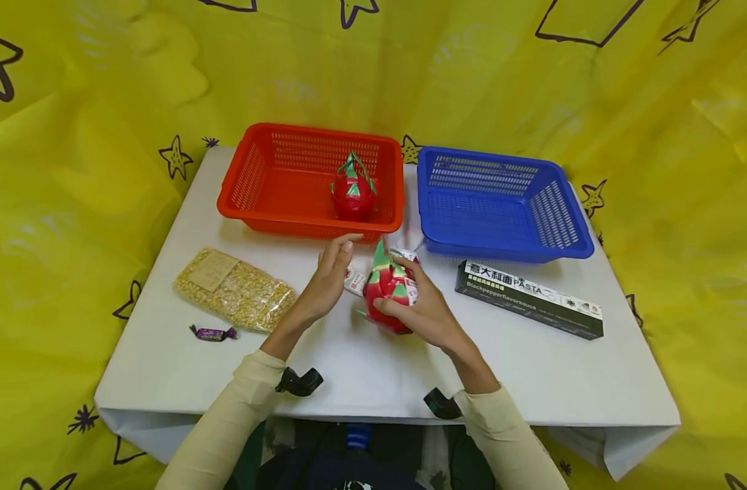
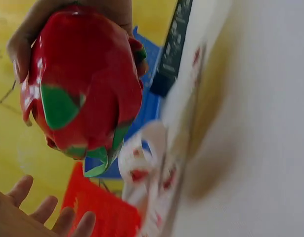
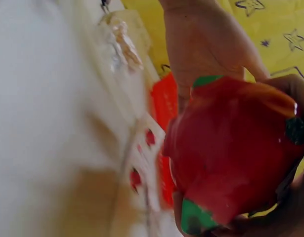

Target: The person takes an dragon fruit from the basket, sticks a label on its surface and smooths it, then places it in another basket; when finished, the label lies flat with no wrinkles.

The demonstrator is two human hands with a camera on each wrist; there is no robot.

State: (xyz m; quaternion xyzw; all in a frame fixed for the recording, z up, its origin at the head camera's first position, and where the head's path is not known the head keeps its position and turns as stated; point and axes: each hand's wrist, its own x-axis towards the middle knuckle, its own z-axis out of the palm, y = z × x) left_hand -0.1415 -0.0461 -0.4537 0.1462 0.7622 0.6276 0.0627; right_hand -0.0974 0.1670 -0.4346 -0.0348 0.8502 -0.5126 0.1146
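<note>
My right hand [image 1: 432, 314] grips a red dragon fruit [image 1: 385, 289] with green scales, thumb on the near side and fingers round the far side. It is held above the table, as the left wrist view shows. To its left my left hand [image 1: 324, 286] is apart from the fruit, fingers extended and holding nothing. Behind and below the fruit lies a white item with red prints [image 1: 353, 281], partly hidden; its kind is unclear. A second dragon fruit [image 1: 353, 199] stands in the red basket [image 1: 312, 229], toward its right side.
Right of the red basket stands a blue basket [image 1: 502, 250]. A black-and-white pasta box [image 1: 529, 303] lies at the right. On the left are a clear bag of yellow kernels [image 1: 250, 296] and a purple wrapped candy [image 1: 214, 334]. The white table's front edge [image 1: 373, 416] is near my forearms.
</note>
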